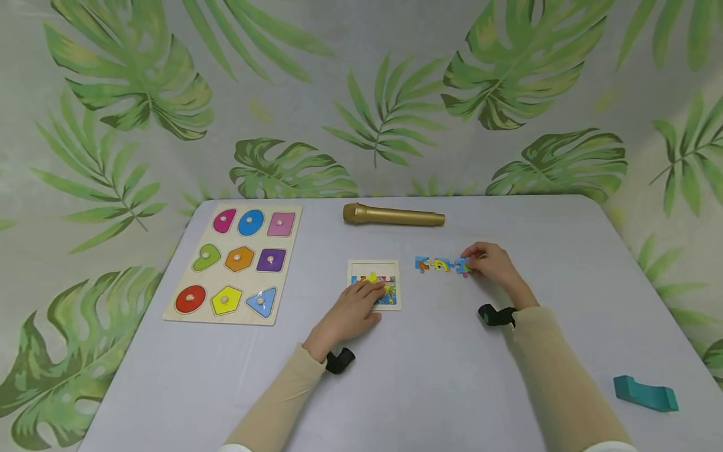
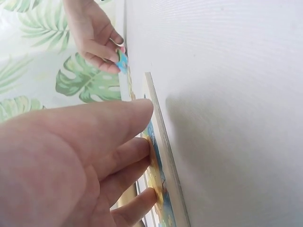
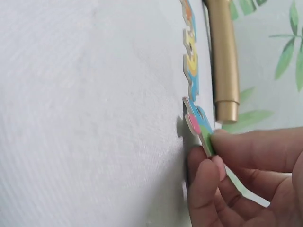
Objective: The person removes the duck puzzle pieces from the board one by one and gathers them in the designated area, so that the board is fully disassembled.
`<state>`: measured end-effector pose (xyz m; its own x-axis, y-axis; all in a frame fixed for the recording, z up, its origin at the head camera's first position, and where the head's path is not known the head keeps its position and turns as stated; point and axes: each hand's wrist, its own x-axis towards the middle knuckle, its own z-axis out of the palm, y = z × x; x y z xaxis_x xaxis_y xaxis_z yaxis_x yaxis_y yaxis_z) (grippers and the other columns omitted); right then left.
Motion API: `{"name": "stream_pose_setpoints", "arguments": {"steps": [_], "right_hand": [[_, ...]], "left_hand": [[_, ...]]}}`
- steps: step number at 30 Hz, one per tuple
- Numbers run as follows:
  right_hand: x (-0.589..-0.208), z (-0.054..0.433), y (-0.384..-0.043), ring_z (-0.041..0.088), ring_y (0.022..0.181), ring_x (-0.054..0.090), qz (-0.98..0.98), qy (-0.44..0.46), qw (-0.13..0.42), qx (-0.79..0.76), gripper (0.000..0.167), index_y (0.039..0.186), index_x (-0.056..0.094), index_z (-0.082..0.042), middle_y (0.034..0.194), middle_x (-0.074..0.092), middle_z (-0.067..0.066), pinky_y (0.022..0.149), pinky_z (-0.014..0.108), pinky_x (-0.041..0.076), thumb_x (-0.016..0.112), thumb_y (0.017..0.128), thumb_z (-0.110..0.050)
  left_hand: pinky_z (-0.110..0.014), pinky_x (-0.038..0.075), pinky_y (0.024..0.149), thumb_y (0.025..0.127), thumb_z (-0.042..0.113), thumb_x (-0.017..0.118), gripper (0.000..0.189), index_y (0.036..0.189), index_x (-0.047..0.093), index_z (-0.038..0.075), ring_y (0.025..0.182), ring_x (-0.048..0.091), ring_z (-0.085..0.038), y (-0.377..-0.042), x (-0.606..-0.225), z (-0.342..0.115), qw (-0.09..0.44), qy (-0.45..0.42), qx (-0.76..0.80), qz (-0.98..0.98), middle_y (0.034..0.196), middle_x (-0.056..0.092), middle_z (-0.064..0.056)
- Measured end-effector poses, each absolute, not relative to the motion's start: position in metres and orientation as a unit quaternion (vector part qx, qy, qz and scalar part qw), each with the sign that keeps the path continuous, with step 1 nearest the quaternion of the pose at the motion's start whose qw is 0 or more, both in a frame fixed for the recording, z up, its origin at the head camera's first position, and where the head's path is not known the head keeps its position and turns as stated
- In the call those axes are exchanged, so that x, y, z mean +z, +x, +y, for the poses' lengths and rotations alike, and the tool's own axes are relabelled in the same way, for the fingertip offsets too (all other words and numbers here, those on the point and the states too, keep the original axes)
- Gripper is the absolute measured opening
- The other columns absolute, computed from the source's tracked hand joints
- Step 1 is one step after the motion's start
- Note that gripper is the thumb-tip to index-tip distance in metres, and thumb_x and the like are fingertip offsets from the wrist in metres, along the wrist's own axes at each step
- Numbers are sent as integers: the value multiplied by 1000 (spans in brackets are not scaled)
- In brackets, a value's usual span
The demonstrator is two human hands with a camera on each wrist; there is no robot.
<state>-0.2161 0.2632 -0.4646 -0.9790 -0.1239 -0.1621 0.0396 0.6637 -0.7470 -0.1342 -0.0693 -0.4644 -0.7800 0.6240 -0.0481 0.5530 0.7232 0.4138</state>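
Between thumb and fingertips, my right hand (image 1: 492,267) pinches a jigsaw puzzle piece (image 3: 200,126) in blue, green and pink. In the right wrist view the piece is tilted, its far edge close to a yellow and blue piece (image 1: 440,265). An orange and blue piece (image 1: 422,263) lies at the left end of this row. My left hand (image 1: 351,312) rests on a small wooden-framed jigsaw puzzle (image 1: 395,300), fingertips touching its colourful pieces. Bare wood shows along the top of the frame, and the hand hides the puzzle's lower left part.
Behind the puzzle lies a gold microphone (image 1: 395,216). A wooden shape board (image 1: 248,250) with knobbed coloured shapes lies at the left. One teal curved block (image 1: 645,393) is near the front right corner. Leaf-patterned cloth (image 1: 390,119) hangs behind the white table (image 1: 429,383).
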Motion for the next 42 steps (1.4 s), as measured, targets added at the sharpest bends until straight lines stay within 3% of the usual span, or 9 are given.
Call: {"name": "stream_pose_setpoints", "arguments": {"steps": [4,12,21,25,33,42], "right_hand": [[-465,258,-215,21,69,53,932,-19,81,-352,19,102,62,5,85,58,12,60,29,43,58,85,-3],[-467,251,-214,31,84,52,953,-49,47,-294,13,95,63,3,89,57,16,74,43,42,60,83,-2],[-464,213,-207,28,86,57,910,-110,52,-397,12,100,62,1,96,62,14,72,37,47,61,89,0],[-464,184,-199,25,87,57,888,-167,73,-422,13,100,64,-1,99,65,11,77,38,46,62,87,3],[-468,143,-195,18,81,54,874,-251,97,-404,20,99,65,-3,97,63,6,73,32,46,63,82,7],[-470,129,-192,19,82,51,896,-239,86,-363,27,100,66,-6,92,59,4,74,33,43,65,77,9]], "left_hand": [[-47,20,111,96,20,58,49,140,46,2,137,29,-33,-135,-466,-71,89,321,193,923,147,39,-10],[-48,24,110,95,20,59,48,139,48,2,134,32,-34,-134,-465,-72,88,313,211,922,143,39,-16],[-47,20,111,96,21,59,49,142,47,8,139,23,-38,-132,-465,-76,102,312,233,915,147,34,-19],[-47,19,112,96,22,59,48,142,48,11,139,23,-37,-134,-467,-76,106,315,231,914,147,33,-19],[-48,22,111,95,21,61,46,139,52,13,135,28,-38,-135,-466,-75,97,332,223,911,143,34,-23],[-47,21,111,94,21,61,46,138,53,14,134,29,-40,-134,-463,-72,97,322,203,920,141,36,-26]]}}
